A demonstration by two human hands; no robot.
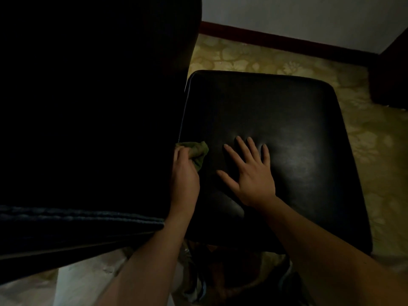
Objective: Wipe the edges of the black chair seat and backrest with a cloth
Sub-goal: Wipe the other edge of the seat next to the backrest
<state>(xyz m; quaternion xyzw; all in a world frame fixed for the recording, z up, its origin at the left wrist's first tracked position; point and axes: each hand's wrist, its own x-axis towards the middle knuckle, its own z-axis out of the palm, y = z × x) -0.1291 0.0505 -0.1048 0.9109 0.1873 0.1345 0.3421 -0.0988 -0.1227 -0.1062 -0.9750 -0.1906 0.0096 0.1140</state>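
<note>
The black chair seat [287, 133] lies below me, one padded cushion with a dull sheen. Its left edge meets the one tall backrest [88, 107], which fills the left of my view in deep shadow. There is one cloth [197, 151], olive green and bunched, sitting right at the seam where the seat meets the backrest. My left grip [184, 175] is clenched round that cloth, with the fingers curled over it and a corner of fabric poking out towards the seat. My right grip [254, 175] is released. It rests flat on the seat just beside the cloth, palm down, with all five fingers spread and straight. Both of my forearms are bare. Around the chair is a floor [364, 151] with a pale yellow leafy pattern. One dark red skirting board [276, 44] runs under a light wall [287, 14]. One dark piece of furniture [390, 69] stands at the far right, too shadowed to make out.
</note>
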